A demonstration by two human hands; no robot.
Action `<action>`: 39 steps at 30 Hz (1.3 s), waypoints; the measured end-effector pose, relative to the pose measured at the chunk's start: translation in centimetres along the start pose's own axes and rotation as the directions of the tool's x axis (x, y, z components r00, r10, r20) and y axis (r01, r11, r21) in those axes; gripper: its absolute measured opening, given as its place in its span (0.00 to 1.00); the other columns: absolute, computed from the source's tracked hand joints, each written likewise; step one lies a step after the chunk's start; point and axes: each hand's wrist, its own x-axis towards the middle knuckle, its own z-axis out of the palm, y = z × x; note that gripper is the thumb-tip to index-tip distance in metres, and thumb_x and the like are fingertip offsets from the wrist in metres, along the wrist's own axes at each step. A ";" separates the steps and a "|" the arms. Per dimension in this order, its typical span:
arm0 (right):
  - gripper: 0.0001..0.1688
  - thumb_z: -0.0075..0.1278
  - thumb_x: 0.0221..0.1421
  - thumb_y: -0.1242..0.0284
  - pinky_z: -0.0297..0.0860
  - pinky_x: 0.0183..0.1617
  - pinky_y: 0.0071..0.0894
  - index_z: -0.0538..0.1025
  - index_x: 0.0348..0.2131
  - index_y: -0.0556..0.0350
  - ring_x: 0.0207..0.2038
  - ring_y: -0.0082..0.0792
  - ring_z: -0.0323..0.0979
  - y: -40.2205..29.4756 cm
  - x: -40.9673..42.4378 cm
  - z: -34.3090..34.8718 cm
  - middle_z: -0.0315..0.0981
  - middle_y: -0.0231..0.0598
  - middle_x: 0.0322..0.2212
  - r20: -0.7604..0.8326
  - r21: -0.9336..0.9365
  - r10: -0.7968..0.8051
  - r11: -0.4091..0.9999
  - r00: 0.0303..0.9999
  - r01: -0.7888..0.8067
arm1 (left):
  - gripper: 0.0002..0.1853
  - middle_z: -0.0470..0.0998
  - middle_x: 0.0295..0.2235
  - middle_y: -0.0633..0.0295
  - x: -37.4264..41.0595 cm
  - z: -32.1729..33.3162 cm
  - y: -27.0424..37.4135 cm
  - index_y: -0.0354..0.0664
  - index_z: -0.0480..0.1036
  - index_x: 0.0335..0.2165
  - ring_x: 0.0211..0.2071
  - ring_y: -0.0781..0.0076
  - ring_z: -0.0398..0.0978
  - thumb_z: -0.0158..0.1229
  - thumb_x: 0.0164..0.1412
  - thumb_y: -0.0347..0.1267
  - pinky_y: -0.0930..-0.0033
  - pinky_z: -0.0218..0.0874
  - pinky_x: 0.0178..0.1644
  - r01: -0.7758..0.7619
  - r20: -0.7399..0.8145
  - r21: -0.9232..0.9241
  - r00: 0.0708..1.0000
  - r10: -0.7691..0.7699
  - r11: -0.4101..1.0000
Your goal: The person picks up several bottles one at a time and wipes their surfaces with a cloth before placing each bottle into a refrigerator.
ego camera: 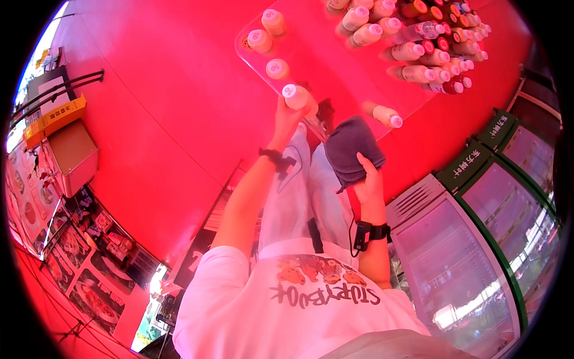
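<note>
My left hand (288, 117) grips a white-capped bottle (300, 98) of pale drink near the edge of a table with a clear cover (323, 63). In my right hand (370, 179) is a folded dark grey cloth (354, 150), held to the right of that bottle. Several similar bottles stand beyond my left hand, the closest being a pale bottle (277, 69). Past the cloth, another bottle (386, 116) stands apart near the table's right side.
Many bottles (412, 51) crowd the table's far right. Glass-door drinks coolers (453, 269) line the right side. A cardboard-coloured box (71, 150) and a yellow carton (56, 119) are at the left, above menu boards (96, 291) with food pictures.
</note>
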 end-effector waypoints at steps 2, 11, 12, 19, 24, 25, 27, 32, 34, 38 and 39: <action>0.24 0.51 0.56 0.81 0.67 0.58 0.44 0.68 0.53 0.64 0.52 0.42 0.71 -1.3 -1.3 1.1 0.70 0.45 0.51 0.015 -0.004 -0.038 0.999 0.999 0.038 | 0.34 0.71 0.49 0.57 -2.5 -0.3 2.6 0.35 0.61 0.53 0.51 0.66 0.71 0.68 0.51 0.29 0.63 0.63 0.54 0.015 0.109 -0.128 0.994 -0.001 0.992; 0.24 0.51 0.57 0.80 0.68 0.56 0.41 0.68 0.53 0.64 0.52 0.37 0.70 -7.3 -10.1 8.1 0.70 0.42 0.50 0.297 -0.054 -0.347 0.924 0.890 0.378 | 0.36 0.70 0.51 0.56 -13.0 1.8 19.3 0.36 0.59 0.58 0.50 0.65 0.71 0.53 0.62 0.52 0.62 0.63 0.54 0.097 0.425 -0.321 0.904 0.052 0.942; 0.23 0.51 0.58 0.80 0.68 0.56 0.40 0.68 0.53 0.64 0.52 0.37 0.70 -7.8 -10.9 8.6 0.70 0.42 0.50 0.323 -0.043 -0.386 0.906 0.864 0.421 | 0.37 0.71 0.50 0.56 -14.1 2.3 20.9 0.36 0.59 0.58 0.50 0.65 0.72 0.50 0.63 0.54 0.62 0.64 0.54 0.115 0.453 -0.358 0.889 0.064 0.926; 0.23 0.53 0.58 0.75 0.64 0.57 0.36 0.70 0.52 0.63 0.53 0.35 0.68 -10.5 -17.0 11.6 0.68 0.41 0.52 0.546 -0.234 -0.493 0.686 0.678 0.688 | 0.34 0.72 0.49 0.56 -17.8 4.9 25.3 0.38 0.59 0.58 0.45 0.66 0.74 0.43 0.66 0.53 0.65 0.67 0.49 0.347 0.543 -0.546 0.840 0.007 0.762; 0.31 0.57 0.48 0.73 0.45 0.68 0.50 0.71 0.53 0.58 0.66 0.51 0.48 -12.1 -19.1 16.5 0.63 0.44 0.57 0.870 -0.159 -0.473 -0.010 0.135 0.987 | 0.29 0.71 0.50 0.56 -20.0 7.5 29.7 0.38 0.59 0.57 0.47 0.67 0.73 0.41 0.69 0.48 0.65 0.66 0.52 0.266 0.519 -0.639 0.842 0.149 0.722; 0.32 0.58 0.46 0.72 0.41 0.69 0.52 0.72 0.53 0.57 0.68 0.53 0.44 -12.3 -19.2 16.9 0.62 0.45 0.58 0.902 -0.107 -0.431 -0.191 0.014 0.976 | 0.28 0.71 0.50 0.56 -20.2 7.8 30.2 0.38 0.59 0.57 0.48 0.67 0.73 0.41 0.69 0.47 0.65 0.65 0.52 0.236 0.486 -0.657 0.859 0.162 0.716; 0.32 0.58 0.45 0.72 0.42 0.69 0.56 0.72 0.52 0.56 0.67 0.56 0.46 -12.6 -19.3 17.0 0.62 0.44 0.58 0.904 -0.045 -0.424 -0.220 -0.054 0.975 | 0.26 0.70 0.51 0.57 -20.7 7.7 31.3 0.37 0.59 0.57 0.49 0.69 0.72 0.40 0.70 0.45 0.66 0.65 0.54 0.154 0.486 -0.639 0.840 0.241 0.754; 0.31 0.58 0.44 0.71 0.43 0.68 0.60 0.73 0.51 0.56 0.65 0.59 0.49 -12.7 -20.7 16.9 0.63 0.44 0.57 0.880 0.027 -0.449 -0.276 -0.153 0.961 | 0.33 0.63 0.58 0.54 -21.1 7.4 32.0 0.35 0.54 0.61 0.57 0.64 0.66 0.31 0.71 0.50 0.63 0.61 0.59 -0.023 0.489 -0.527 0.810 0.325 0.850; 0.30 0.58 0.44 0.70 0.43 0.68 0.61 0.74 0.50 0.56 0.64 0.60 0.50 -12.4 -20.9 16.7 0.65 0.44 0.56 0.862 0.046 -0.473 -0.282 -0.180 0.958 | 0.33 0.64 0.58 0.53 -21.4 7.8 32.8 0.35 0.55 0.61 0.57 0.63 0.66 0.32 0.70 0.50 0.62 0.61 0.59 0.053 0.508 -0.570 0.807 0.301 0.820; 0.26 0.56 0.51 0.63 0.45 0.67 0.62 0.75 0.48 0.55 0.63 0.62 0.52 -11.5 -20.9 15.8 0.67 0.46 0.54 0.870 0.074 -0.428 -0.380 -0.246 0.922 | 0.33 0.64 0.58 0.51 -20.5 8.2 33.4 0.38 0.57 0.61 0.57 0.59 0.66 0.34 0.69 0.50 0.62 0.60 0.59 0.450 0.634 -0.770 0.612 0.473 0.452; 0.26 0.55 0.52 0.61 0.45 0.67 0.62 0.75 0.48 0.55 0.63 0.62 0.52 -11.3 -20.9 15.5 0.67 0.46 0.54 0.867 0.083 -0.429 -0.377 -0.254 0.923 | 0.34 0.64 0.59 0.51 -20.3 8.2 33.8 0.38 0.57 0.61 0.57 0.59 0.66 0.35 0.68 0.52 0.62 0.60 0.59 0.444 0.641 -0.761 0.629 0.439 0.473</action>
